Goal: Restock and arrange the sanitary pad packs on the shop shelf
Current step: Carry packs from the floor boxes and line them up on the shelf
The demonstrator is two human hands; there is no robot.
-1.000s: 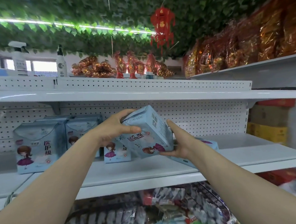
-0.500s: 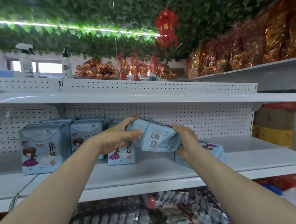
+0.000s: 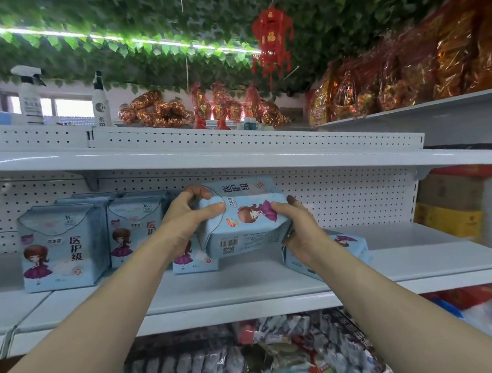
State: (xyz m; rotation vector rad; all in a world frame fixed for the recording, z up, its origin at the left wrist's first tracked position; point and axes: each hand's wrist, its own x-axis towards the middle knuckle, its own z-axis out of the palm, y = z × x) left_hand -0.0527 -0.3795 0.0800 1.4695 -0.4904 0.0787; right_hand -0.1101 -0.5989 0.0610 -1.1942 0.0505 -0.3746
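Only the one head view to go on: the person is holding a light blue pad pack (image 3: 241,224) up in the air in front of the middle shelf (image 3: 246,285). It's turned sideways, so the cartoon girl on the front is lying on her side and the barcode face is pointing down toward the camera. The left hand (image 3: 180,223) is wrapping the left end, with fingers (image 3: 193,191) curling over the top and the thumb pressing on the front. The right hand (image 3: 303,232) is clamping the right end, so both are gripping it firmly and it isn't touching the shelf. My guess is they're rotating it to stand label-out like the upright packs (image 3: 60,249) lining the left side against the pegboard (image 3: 341,197). A small pack (image 3: 193,260) is standing just behind the left wrist, and a flat pack (image 3: 352,244) is lying on its side behind the right hand, probably waiting its turn. The bare stretch of shelf to the right of the row is looking like the obvious landing spot, but that's just me guessing.
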